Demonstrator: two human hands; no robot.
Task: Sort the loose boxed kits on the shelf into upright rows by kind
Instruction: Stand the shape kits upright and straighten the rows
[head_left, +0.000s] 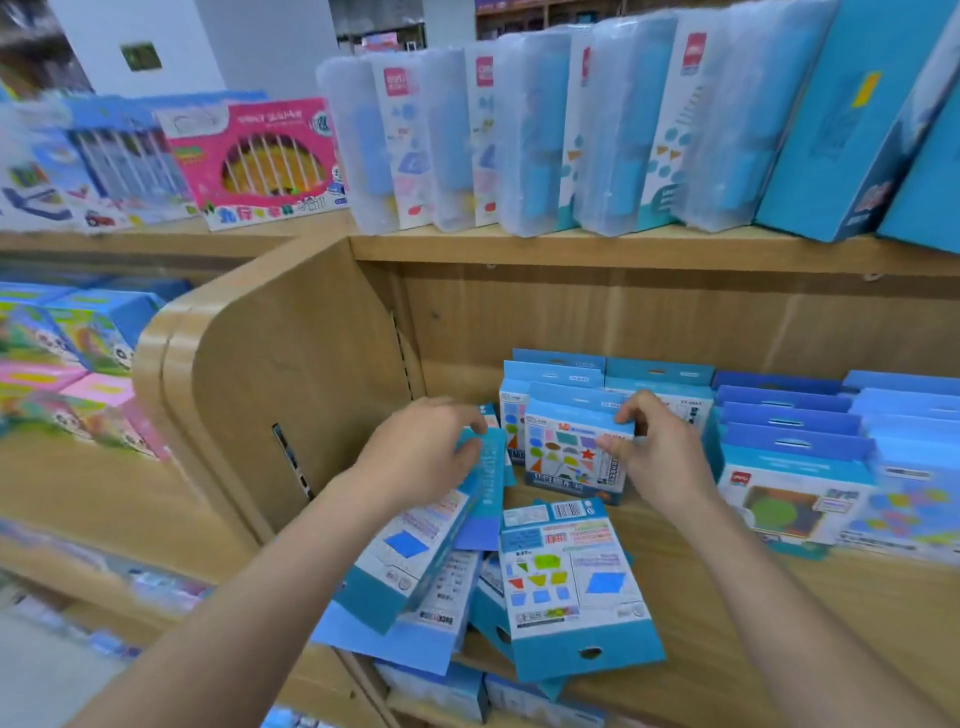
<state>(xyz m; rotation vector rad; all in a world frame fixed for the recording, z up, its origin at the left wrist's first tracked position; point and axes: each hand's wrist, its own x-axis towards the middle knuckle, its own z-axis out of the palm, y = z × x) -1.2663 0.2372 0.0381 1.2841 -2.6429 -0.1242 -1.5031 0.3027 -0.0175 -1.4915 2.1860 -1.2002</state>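
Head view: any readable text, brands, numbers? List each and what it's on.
Nothing reads cleanly.
Clear cases: red brand tags, blurred.
Pink box: characters blurred.
Flat kit: barcode, print too small.
Upright kit in right hand: title blurred.
Tilted kit in left hand: print blurred.

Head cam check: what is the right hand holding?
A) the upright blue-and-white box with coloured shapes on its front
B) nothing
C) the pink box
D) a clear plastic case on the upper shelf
A: the right hand pinches the top corner of the upright blue-and-white cardboard box printed with coloured shapes, which stands on the lower wooden shelf. The left hand grips a tilted blue cardboard box.
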